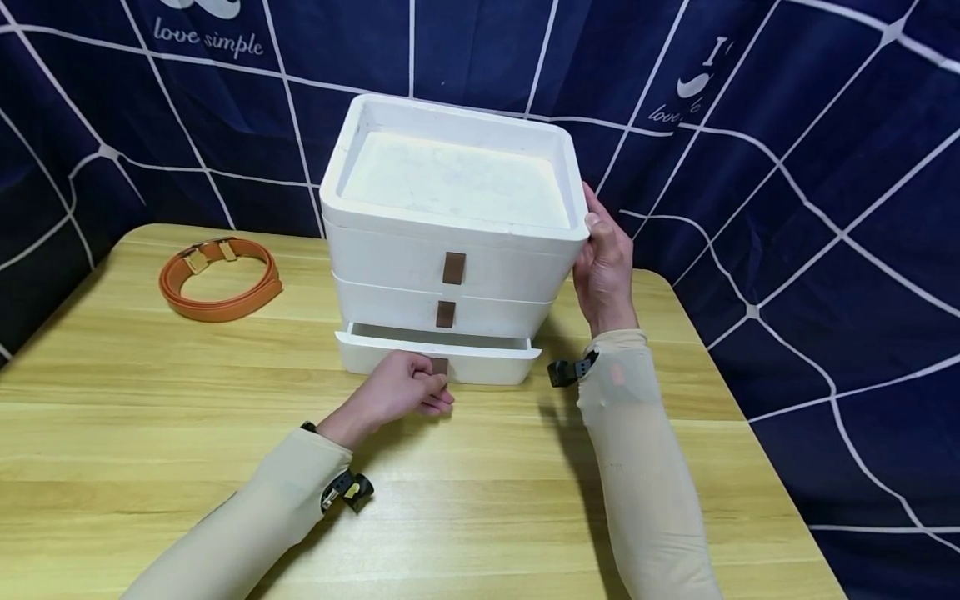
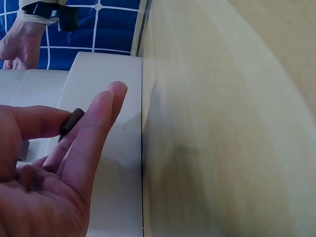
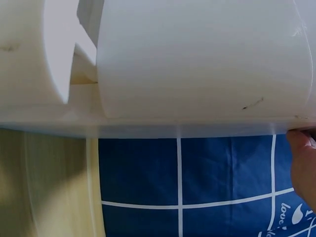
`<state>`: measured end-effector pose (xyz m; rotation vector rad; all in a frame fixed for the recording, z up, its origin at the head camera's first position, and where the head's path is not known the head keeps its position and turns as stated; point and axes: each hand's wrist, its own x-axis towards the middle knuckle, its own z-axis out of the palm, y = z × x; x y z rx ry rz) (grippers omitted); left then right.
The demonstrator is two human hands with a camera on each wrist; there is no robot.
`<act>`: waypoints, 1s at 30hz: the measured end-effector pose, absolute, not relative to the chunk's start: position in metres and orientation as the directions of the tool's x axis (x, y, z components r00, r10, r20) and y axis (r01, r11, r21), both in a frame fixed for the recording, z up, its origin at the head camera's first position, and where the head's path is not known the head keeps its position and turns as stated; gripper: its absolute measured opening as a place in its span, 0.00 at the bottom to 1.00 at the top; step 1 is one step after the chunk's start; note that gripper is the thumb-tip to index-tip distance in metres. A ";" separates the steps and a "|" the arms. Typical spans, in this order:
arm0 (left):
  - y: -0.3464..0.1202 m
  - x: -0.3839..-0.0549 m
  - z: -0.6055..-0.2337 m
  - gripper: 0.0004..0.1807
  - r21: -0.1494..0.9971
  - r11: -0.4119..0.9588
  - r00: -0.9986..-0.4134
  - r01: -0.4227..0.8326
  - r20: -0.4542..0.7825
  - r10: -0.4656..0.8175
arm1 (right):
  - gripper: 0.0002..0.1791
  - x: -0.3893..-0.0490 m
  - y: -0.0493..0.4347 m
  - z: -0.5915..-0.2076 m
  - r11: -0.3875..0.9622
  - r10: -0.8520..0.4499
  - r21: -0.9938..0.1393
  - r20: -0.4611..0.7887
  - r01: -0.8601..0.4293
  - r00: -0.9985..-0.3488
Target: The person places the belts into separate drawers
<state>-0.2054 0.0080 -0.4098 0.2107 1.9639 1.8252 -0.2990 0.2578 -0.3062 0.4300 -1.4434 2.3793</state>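
A white drawer unit (image 1: 390, 254) with brown pull tabs stands on the table. Its bottom drawer (image 1: 495, 365) is pulled partly out, with a gap showing behind the drawer front. My left hand (image 1: 401, 387) pinches the brown tab (image 2: 72, 123) of that drawer between thumb and fingers, other fingers extended in the left wrist view. At the unit's upper right side, my right hand (image 1: 607, 267) holds the corner, thumb by the front edge and fingers along the side. Only part of the right hand (image 3: 303, 168) shows in the right wrist view.
A coiled orange belt (image 1: 217, 308) with a gold buckle lies on the wooden table (image 1: 225, 450), left of the unit. Dark blue curtains (image 1: 480, 50) with white lines hang behind and to the right. The unit's top tray (image 1: 450, 179) has a raised rim.
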 end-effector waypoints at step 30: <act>0.002 -0.198 -0.410 0.10 0.982 0.135 -0.863 -0.132 -0.181 0.472 | 0.31 -0.300 0.256 -0.310 -0.413 0.106 -0.783 0.466 -0.465 -0.879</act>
